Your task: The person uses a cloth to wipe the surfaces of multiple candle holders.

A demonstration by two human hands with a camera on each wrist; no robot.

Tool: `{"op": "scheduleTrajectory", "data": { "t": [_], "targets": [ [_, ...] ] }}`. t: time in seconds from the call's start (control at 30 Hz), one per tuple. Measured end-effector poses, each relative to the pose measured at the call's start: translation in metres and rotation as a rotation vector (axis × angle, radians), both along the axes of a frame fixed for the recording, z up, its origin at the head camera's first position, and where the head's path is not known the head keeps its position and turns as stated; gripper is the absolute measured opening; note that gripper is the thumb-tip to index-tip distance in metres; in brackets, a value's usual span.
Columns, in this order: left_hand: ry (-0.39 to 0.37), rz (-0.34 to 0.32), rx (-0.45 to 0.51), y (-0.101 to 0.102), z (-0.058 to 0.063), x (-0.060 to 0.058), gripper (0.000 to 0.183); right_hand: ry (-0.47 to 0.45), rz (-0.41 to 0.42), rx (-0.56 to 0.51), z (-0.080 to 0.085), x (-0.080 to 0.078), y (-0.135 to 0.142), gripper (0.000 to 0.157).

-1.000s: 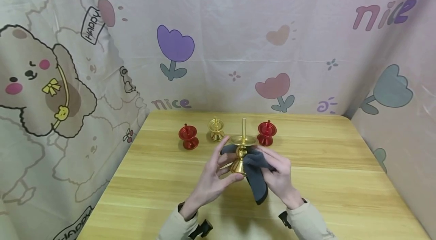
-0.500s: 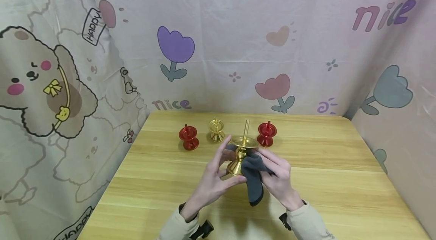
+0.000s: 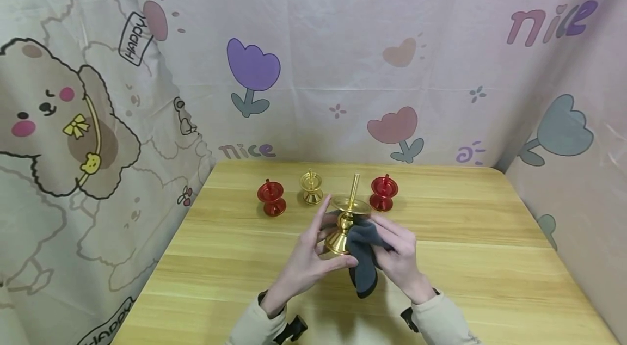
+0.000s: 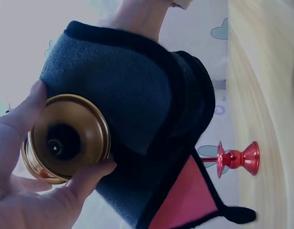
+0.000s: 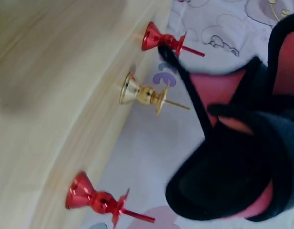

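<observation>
Gold candlestick (image 3: 345,221): we see it raised over the table (image 3: 235,269), spike up, leaning slightly right; our landmark.
Left hand (image 3: 302,264): at the candlestick's left; we see thumb and fingers curled round its base.
Right hand (image 3: 403,258): at the candlestick's right, pinching the cloth.
Cloth (image 3: 363,266): dark, pink-backed, against the candlestick's right side, drooping below its base.
Standing beyond the candlestick: we count a red holder (image 3: 273,204) to its left, another red holder (image 3: 383,201) to its right, a second gold holder (image 3: 312,191) between these.
</observation>
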State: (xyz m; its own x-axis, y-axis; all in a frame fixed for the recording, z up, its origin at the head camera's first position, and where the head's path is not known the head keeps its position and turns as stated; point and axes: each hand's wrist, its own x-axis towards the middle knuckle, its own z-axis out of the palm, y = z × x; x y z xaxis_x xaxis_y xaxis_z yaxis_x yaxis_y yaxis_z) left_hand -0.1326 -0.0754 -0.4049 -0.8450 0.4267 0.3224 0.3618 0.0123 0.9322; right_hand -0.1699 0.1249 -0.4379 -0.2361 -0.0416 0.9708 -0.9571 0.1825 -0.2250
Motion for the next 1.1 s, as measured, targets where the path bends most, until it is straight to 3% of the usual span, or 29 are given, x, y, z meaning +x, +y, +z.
{"op": "scheduleTrajectory", "data": {
  "t": [0.1, 0.23, 0.37, 0.47, 0.57, 0.63, 0.87, 0.97, 1.1],
  "targets": [
    [0.018, 0.023, 0.015, 0.0, 0.001, 0.001, 0.113, 0.102, -0.091, 0.067, 0.002, 0.001, 0.0, 0.02],
    [0.103, 0.03, 0.014, -0.003, 0.0, -0.001, 0.114, 0.121, -0.12, 0.098, 0.005, 0.003, 0.001, 0.021],
    [0.157, 0.013, 0.025, -0.005, -0.002, -0.003, 0.112, -0.032, 0.017, 0.014, 0.003, 0.003, 0.003, 0.014],
    [0.135, -0.018, 0.047, -0.005, -0.003, -0.003, 0.108, -0.166, 0.126, -0.052, 0.002, 0.004, 0.005, 0.012],
    [0.101, -0.019, 0.061, -0.004, -0.003, -0.002, 0.104, -0.191, 0.143, -0.036, 0.003, 0.004, 0.006, 0.015],
    [0.086, 0.004, 0.066, -0.003, -0.004, -0.001, 0.101, -0.154, 0.13, 0.003, 0.003, 0.004, 0.007, 0.013],
    [0.044, 0.159, 0.069, 0.0, -0.003, 0.002, 0.1, 0.099, 0.061, 0.209, 0.006, 0.009, 0.005, 0.025],
    [0.04, 0.173, 0.084, 0.0, -0.003, 0.003, 0.101, 0.162, 0.005, 0.258, 0.011, 0.012, 0.003, 0.023],
    [0.07, 0.163, 0.102, 0.001, -0.004, 0.003, 0.099, 0.206, -0.027, 0.24, 0.013, 0.012, 0.002, 0.02]
  ]
}}
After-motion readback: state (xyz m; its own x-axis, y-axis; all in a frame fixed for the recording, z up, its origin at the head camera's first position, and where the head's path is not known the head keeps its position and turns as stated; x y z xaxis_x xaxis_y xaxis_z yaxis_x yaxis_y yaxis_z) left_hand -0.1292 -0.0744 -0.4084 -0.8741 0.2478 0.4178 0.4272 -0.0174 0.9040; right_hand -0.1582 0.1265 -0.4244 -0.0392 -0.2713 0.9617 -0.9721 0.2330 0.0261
